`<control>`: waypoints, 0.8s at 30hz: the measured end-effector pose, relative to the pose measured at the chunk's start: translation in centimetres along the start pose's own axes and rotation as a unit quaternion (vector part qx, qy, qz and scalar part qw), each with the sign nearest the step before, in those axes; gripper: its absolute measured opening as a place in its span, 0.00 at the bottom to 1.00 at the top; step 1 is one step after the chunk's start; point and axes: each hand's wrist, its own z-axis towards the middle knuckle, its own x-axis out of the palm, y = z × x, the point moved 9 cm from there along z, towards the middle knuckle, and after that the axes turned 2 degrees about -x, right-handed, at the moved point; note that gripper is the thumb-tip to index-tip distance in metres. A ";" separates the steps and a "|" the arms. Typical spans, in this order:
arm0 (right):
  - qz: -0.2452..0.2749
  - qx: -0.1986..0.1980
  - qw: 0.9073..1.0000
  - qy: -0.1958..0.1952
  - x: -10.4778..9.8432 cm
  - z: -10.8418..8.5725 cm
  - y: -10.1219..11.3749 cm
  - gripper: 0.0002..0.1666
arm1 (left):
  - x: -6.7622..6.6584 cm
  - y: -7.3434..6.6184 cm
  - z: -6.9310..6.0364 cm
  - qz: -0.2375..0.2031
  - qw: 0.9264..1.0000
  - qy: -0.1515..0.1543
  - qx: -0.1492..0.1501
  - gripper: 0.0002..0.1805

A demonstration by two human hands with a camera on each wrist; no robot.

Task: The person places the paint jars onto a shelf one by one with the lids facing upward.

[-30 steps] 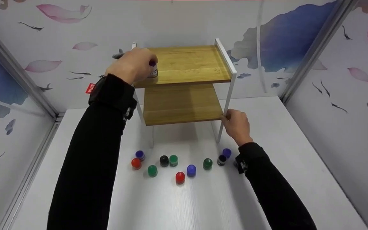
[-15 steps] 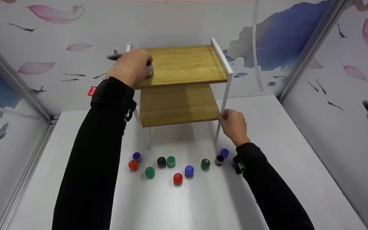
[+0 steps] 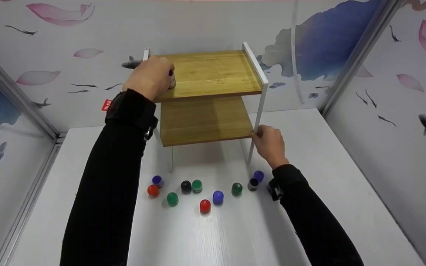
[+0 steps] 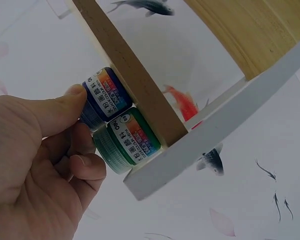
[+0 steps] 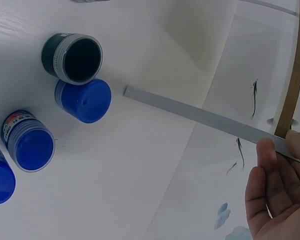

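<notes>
My left hand [image 3: 150, 75] is at the left front of a two-tier wooden shelf [image 3: 216, 70] with a white frame. In the left wrist view its thumb and fingers pinch a blue paint jar [image 4: 109, 92] on the upper board. The blue jar touches a green paint jar [image 4: 132, 137], which stands by the frame's side rail [image 4: 180, 157]; in the head view the hand covers the green one. My right hand [image 3: 271, 146] grips the white right front leg [image 3: 259, 111] at the lower board's [image 3: 207, 122] corner, thumb and fingers around it.
Several paint jars stand on the white table [image 3: 183, 240] before the shelf, among them a red jar [image 3: 205, 206], a black jar [image 3: 186, 187] and a green jar [image 3: 236, 189]. A dark jar [image 3: 253, 184] stands near the right wrist. Patterned walls enclose the back and sides.
The head view has shifted slightly. My left hand has edged a little left along the upper board with the jar. My right hand keeps its grip on the leg.
</notes>
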 end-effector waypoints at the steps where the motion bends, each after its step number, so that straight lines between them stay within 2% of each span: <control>1: 0.001 0.001 1.000 0.001 0.0 0.0 0.0 0.10 | 0.0 0.0 0.0 0.001 1.000 0.000 -0.001 0.16; 6: 0.007 0.001 1.000 0.006 0.3 0.0 0.1 0.10 | 0.0 0.2 -0.2 0.001 1.000 0.004 -0.007 0.16; 14: 0.005 -0.005 1.000 0.004 0.3 0.3 0.1 0.11 | -0.3 0.0 -0.5 -0.018 1.000 0.020 0.004 0.25; 20: 0.003 -0.014 1.000 0.002 0.3 0.7 0.1 0.11 | -0.5 -1.0 -1.0 -0.035 0.999 0.021 0.034 0.25; 24: 0.006 -0.011 1.000 0.004 0.4 1.0 0.0 0.11 | -0.3 -2.0 -1.2 -0.044 0.997 0.035 0.055 0.25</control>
